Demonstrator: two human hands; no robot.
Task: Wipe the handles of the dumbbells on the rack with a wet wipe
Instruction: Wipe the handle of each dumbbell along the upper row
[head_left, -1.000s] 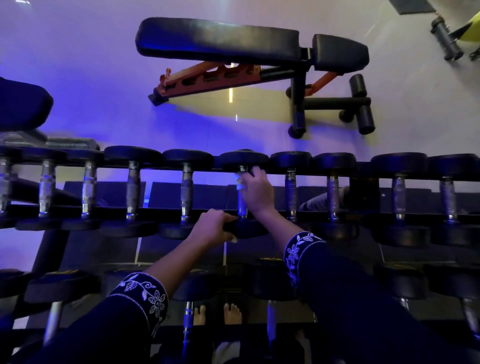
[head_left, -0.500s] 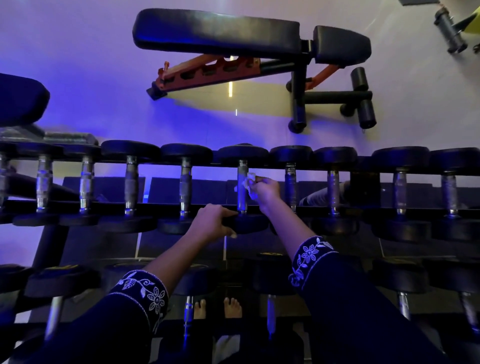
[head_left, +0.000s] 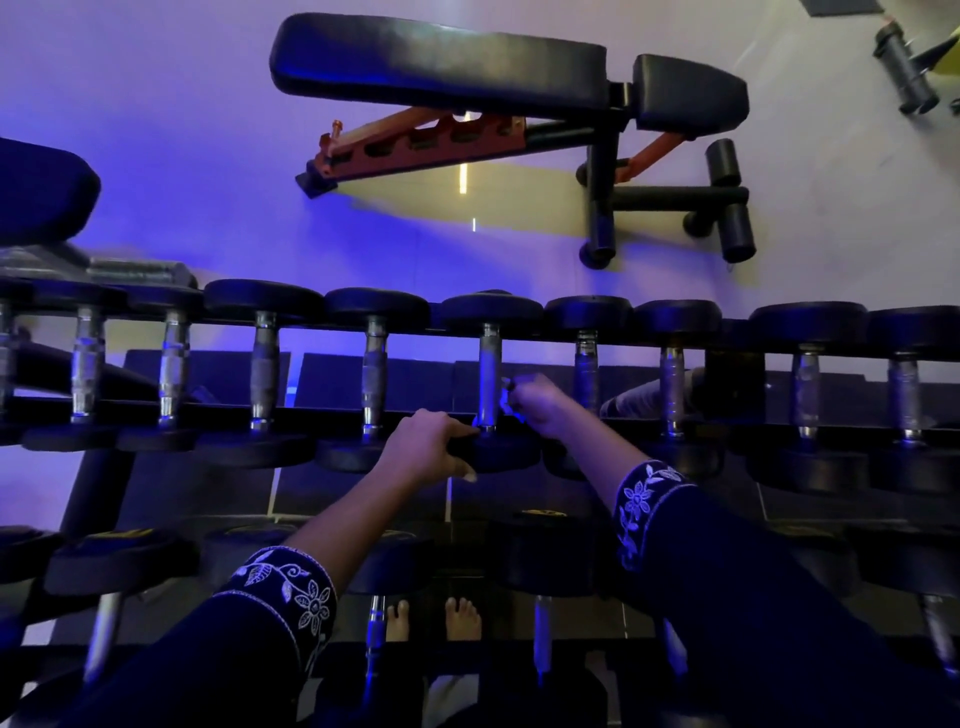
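A row of black dumbbells with metal handles lies across the top tier of the rack (head_left: 727, 338). My left hand (head_left: 428, 444) grips the near black head (head_left: 498, 452) of the middle dumbbell. Its metal handle (head_left: 488, 371) stands bare beside my right hand (head_left: 535, 405), which is closed on a small white wet wipe (head_left: 506, 397). The wipe touches the lower right side of that handle. Most of the wipe is hidden inside my fist.
A lower tier holds more dumbbells (head_left: 119, 558). Beyond the rack an adjustable bench (head_left: 441, 67) with an orange frame stands on the pale floor. Another black pad (head_left: 41, 192) is at far left. Bare feet (head_left: 462, 621) show under the rack.
My right hand has slid the wipe down the middle dumbbell's handle from its far end to near its base. My left hand has stayed on the dumbbell's near head.
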